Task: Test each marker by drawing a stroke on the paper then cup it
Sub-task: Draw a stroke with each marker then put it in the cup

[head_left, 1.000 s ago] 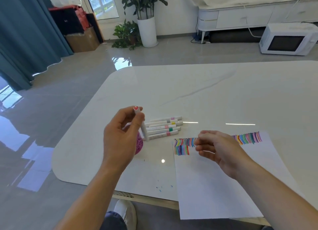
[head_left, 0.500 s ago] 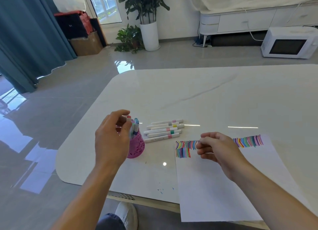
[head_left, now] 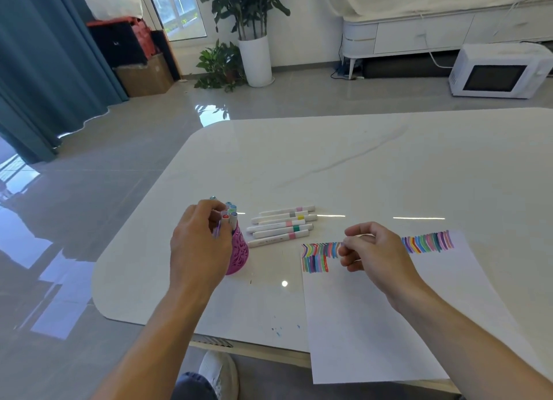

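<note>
Moved since a second ago: the left hand [head_left: 199, 244] has dropped from chest height over the table [head_left: 359, 166] to the mouth of the pink openwork cup [head_left: 239, 256], taking the red-capped marker [head_left: 225, 217] with it. The right hand [head_left: 374, 253] has barely shifted.

Item 1, red-capped marker. Upright in the cup among the blue- and grey-capped ones, cap end up. Judged tested and now being stowed.

Item 2, left hand. Back toward the camera, wrist bent down over the cup, thumb and fingers curled round the marker at the cup's rim. The grip looks kept to steer the marker between its neighbours.

Item 3, right hand. Hovers just above the top edge of the paper [head_left: 374, 325], knuckles up and fingers loosely curled, with nothing seen in it. It looks parked there to take the next marker.

Item 4, loose markers [head_left: 281, 224]. White-bodied with coloured bands, lying side by side on the table between cup and paper, within reach of either hand. Judged still to be tested.

Item 5, test strokes [head_left: 428, 242]. One multicoloured row runs along the paper's top edge, partly hidden by the right hand, and a second, shorter row sits at the left.

Item 6, ink specks [head_left: 278, 331]. On the table near its front edge.
</note>
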`<state>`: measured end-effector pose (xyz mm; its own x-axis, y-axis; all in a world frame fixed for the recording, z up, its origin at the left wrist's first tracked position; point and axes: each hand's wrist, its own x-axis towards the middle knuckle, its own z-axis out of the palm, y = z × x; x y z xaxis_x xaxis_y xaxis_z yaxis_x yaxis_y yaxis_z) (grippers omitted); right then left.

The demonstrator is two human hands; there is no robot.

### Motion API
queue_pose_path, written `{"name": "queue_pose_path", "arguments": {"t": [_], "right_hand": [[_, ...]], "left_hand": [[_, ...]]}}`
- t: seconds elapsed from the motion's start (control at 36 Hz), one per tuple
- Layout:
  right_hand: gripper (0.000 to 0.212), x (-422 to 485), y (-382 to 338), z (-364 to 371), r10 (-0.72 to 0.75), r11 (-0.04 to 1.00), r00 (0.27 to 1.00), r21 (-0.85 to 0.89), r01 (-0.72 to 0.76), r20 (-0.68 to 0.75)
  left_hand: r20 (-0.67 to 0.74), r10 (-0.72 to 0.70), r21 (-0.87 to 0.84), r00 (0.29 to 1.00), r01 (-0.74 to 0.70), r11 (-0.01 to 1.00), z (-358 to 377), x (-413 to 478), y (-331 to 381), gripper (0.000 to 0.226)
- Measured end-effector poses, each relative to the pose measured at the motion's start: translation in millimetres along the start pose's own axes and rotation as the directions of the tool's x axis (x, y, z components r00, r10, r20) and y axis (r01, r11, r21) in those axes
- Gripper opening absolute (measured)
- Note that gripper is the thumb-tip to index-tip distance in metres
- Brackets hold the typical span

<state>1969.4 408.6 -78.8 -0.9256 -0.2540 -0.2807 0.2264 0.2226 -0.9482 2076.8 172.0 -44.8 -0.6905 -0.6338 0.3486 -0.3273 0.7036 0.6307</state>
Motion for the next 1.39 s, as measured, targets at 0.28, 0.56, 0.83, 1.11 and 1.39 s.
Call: {"name": "queue_pose_path", "arguments": {"t": [0.28, 0.56, 0.83, 1.11, 1.39], "right_hand": [[0.009, 3, 8, -7, 0.043, 0.997, 0.999, -0.068, -0.042, 0.017], [0.008, 7, 13, -10, 0.030, 0.976, 0.999, -0.218, -0.024, 0.024], [0.009, 9, 15, -18, 0.040, 0.969, 0.998, -0.244, -0.027, 0.048], [0.008, 8, 14, -17, 0.039, 0.963, 0.996, -0.270, -0.017, 0.077], [0.010, 9, 19, -14, 0.088, 0.935, 0.987, -0.352, -0.036, 0.133]], "left_hand": [[0.055, 0.195, -0.018, 0.979, -0.194, 0.981, 19, -19, 20, 0.026], [0.438, 0.181, 0.100, 0.881, -0.248, 0.964, 69, -19, 9, 0.030], [0.412, 0.182, 0.228, 0.893, -0.295, 0.928, 94, -16, -6, 0.027], [0.380, 0.191, 0.316, 0.905, -0.321, 0.893, 99, -20, -4, 0.020], [0.438, 0.185, 0.334, 0.880, -0.351, 0.875, 97, -15, -7, 0.014]]}}
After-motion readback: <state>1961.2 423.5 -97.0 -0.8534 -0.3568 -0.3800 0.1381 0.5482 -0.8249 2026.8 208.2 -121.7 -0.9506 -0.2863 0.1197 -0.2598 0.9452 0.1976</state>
